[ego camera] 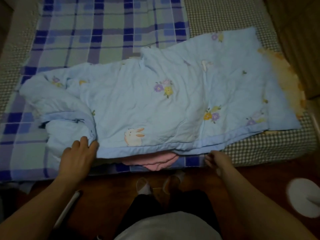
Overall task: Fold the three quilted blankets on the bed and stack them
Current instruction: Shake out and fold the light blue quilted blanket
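- Your left hand (78,154) lies flat with fingers spread on the light blue blanket (155,101), fingertips at its bunched near-left corner; nothing is gripped
- Your right hand (216,160) sits at the near edge of the bed (259,149), just below the blanket's darker blue border; its fingers curl, but whether they pinch the hem you cannot tell (blurred)
- The blue blanket sprawls across the bed, rumpled, printed with a rabbit and flowers
- A pink blanket (155,161) peeks from under its near edge, between your hands; an orange blanket (285,80) shows beyond its right side
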